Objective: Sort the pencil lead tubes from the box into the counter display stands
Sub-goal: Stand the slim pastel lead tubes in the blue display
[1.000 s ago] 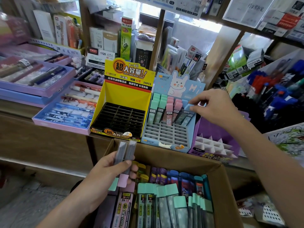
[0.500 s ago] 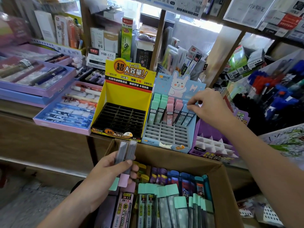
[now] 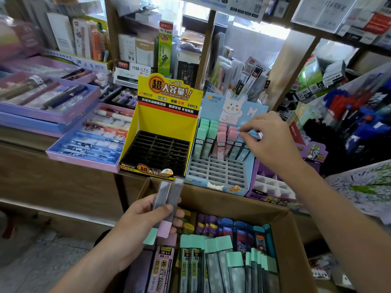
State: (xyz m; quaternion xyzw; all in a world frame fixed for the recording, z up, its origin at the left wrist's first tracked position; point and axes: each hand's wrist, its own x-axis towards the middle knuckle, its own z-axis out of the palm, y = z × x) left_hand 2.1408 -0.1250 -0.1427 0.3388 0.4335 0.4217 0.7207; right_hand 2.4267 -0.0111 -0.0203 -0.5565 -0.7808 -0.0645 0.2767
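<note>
Gripping 2 tubes (image 3: 167, 199), L hand (image 3: 135, 225) fingers; R hand (image 3: 268, 138) fingers pinching blue-cap tube (image 3: 244, 152) in blue stand (image 3: 203, 181)

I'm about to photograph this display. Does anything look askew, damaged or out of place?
Nothing spilled or damaged. The tubes in the blue stand sit cap-up, grouped by colour. One oddity: the two tubes in the left hand point cap-down, so they would probably need flipping before slotting in.
</note>
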